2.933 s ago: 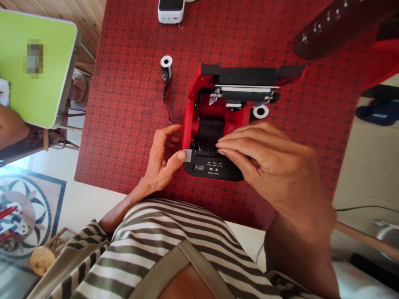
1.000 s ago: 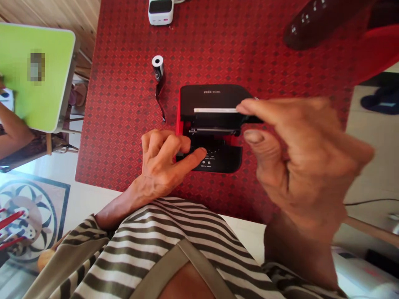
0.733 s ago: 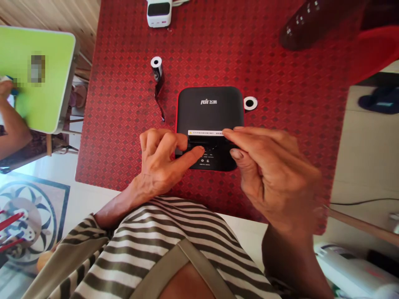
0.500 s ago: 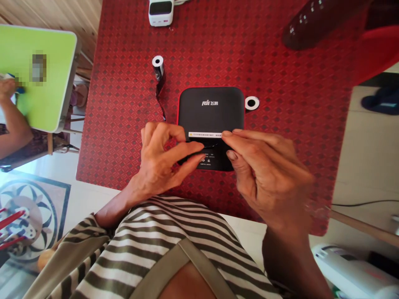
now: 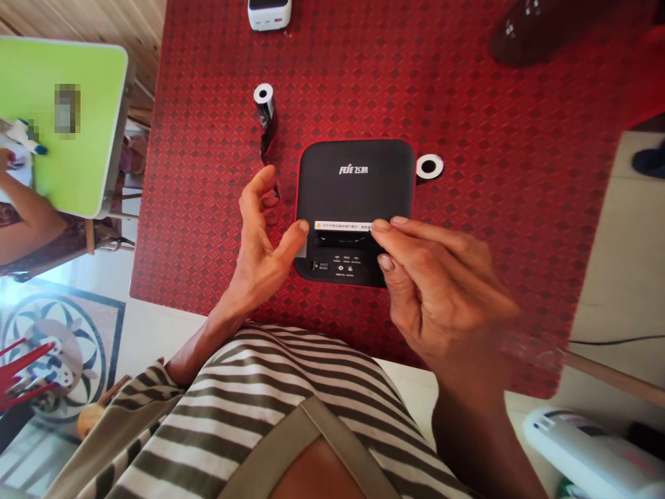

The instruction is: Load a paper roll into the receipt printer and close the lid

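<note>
A black square receipt printer [image 5: 356, 190] with red sides and a white logo lies before me. Across it runs a narrow white warning label [image 5: 340, 226] above a dark paper slot [image 5: 340, 240]. My left hand [image 5: 260, 246] is open at the printer's left edge, its thumb near the label's left end. Under that thumb shows a small greyish patch [image 5: 300, 247] that I cannot identify. My right hand [image 5: 441, 284] is over the right side, fingers bent, index fingertip at the label's right end. A gap shows between its index finger and thumb; both hide part of the printer.
A paper roll [image 5: 263, 97] with a dark curling strip stands behind and left. Another roll [image 5: 429, 166] is right of the printer. At the back are a white device [image 5: 269, 15] and a dark cylinder [image 5: 519, 34]. Someone's arm [image 5: 31, 204] rests by a green table [image 5: 98, 125].
My left hand has drawn back left from the slot, spreading its thumb and fingers and uncovering the printer's lower-left part. My right hand keeps nearly the same place. The view has shifted slightly.
</note>
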A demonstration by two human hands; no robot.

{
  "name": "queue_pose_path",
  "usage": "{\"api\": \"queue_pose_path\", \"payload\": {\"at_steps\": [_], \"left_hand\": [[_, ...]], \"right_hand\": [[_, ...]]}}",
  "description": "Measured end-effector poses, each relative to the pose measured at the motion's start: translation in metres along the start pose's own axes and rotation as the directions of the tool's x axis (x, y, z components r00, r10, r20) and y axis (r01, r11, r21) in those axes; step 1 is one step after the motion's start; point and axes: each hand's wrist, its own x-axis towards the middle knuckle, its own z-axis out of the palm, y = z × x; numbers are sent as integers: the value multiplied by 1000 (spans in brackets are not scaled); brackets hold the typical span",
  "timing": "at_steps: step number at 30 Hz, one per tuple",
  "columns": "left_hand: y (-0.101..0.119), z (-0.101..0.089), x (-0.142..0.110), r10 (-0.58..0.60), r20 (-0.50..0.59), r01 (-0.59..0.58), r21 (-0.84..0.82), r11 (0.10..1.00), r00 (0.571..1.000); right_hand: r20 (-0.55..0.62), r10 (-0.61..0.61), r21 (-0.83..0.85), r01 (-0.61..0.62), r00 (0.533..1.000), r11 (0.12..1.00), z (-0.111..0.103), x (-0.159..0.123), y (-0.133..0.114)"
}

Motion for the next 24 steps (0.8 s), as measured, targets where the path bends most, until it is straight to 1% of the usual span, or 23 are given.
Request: {"api": "queue_pose_path", "payload": {"at_steps": [3, 6, 8, 9, 11, 12, 14, 16, 18, 21, 24], "left_hand": [[-2, -1, -2, -39, -13, 39, -21, 999, 999], [-2, -4, -5, -45, -96, 45, 2, 999, 994], [0, -10, -9, -51, -143, 46, -37, 998, 988], [2, -13, -11, -63, -136, 53, -77, 996, 989], [5, -19, -17, -108, -67, 96, -167, 981, 992], [7, -21, -19, -139, -20, 132, -211, 969, 990], [9, -21, -22, -201, 59, 209, -289, 934, 978], [12, -19, -22, -229, 109, 253, -346, 904, 967], [16, -17, -20, -224, 121, 253, -349, 902, 967], [20, -15, -17, -227, 121, 255, -336, 907, 966], [21, -16, -14, -243, 146, 281, -372, 885, 959]], "right_hand": [[-17, 16, 27, -15, 1000, 1000, 3, -4, -1], [-28, 53, 83, -50, 998, 995, 6, -7, -3], [-132, 52, 117, -36, 990, 992, 10, -11, -2], [-204, 63, 122, -38, 977, 992, 13, -15, -1], [-325, 144, 125, -108, 935, 986, 22, -25, 1], [-354, 208, 131, -172, 912, 976, 27, -32, 2], [-337, 345, 152, -311, 876, 938, 36, -45, 2], [-276, 414, 164, -381, 868, 910, 44, -55, 1], [-236, 408, 168, -377, 882, 911, 50, -61, -2], [-271, 365, 195, -321, 891, 927, 52, -62, -7], [-278, 368, 208, -319, 887, 925, 51, -60, -11]]}}
